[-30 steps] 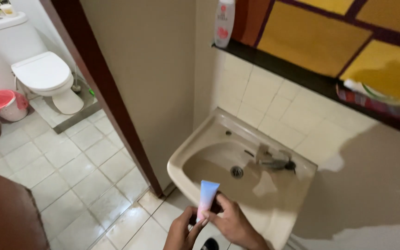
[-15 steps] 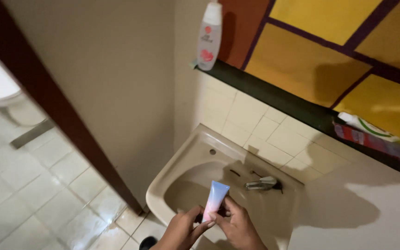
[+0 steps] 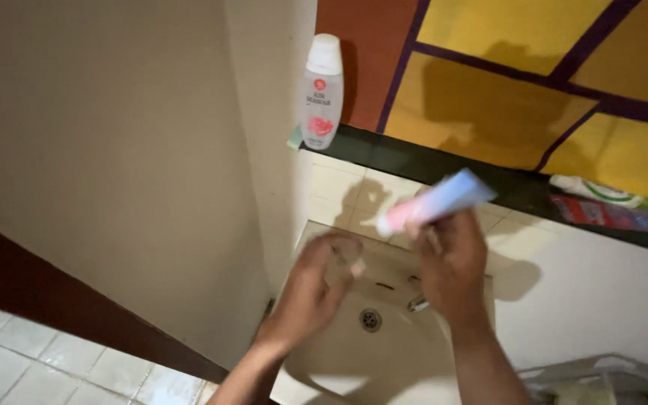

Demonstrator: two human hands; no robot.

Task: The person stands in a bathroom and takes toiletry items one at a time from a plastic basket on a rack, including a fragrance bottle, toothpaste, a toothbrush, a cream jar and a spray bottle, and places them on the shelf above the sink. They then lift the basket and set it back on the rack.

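Right hand [image 3: 451, 259]: closed on the tube [image 3: 438, 201], now raised over the sink [image 3: 384, 330] with its nozzle end toward the left hand; a second ago it was held low.
Left hand [image 3: 324, 277]: fingers curled, blurred; cannot tell whether it holds a small cap. It has parted from the tube.
Meaning: likely the tube has just been opened.
Below hands: drain [image 3: 370, 320], tap [image 3: 416, 303].
Above left hand: white bottle [image 3: 321, 91] on the ledge [image 3: 414, 161].
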